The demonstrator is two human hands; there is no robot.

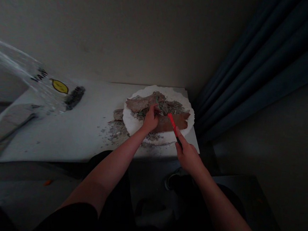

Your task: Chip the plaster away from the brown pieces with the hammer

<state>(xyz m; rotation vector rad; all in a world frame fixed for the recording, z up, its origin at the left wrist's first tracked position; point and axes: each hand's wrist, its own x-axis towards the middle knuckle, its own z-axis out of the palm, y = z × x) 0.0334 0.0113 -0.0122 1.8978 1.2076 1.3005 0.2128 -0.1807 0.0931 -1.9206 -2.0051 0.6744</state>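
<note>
My right hand (186, 153) is wrapped round the black grip of a slim red-and-black tool (172, 123). The red end points up and left, over the brown slabs; its kind cannot be made out. My left hand (151, 119) is closed, with its fingertips down among grey rubble (166, 107). A small green piece (157, 100) shows just beyond those fingers; whether they grip it is unclear. Two rough brown slabs, a far one (139, 103) and a near one (166, 124), lie with the rubble on a white round sheet with a ragged edge (130, 123).
Crumbs and a grey chunk (118, 115) lie left of the sheet on the white table (88, 135). A clear plastic bag (46, 82) with dark rubble at its bottom stands further left. A wall rises behind; a dark blue curtain (242, 76) hangs at the right.
</note>
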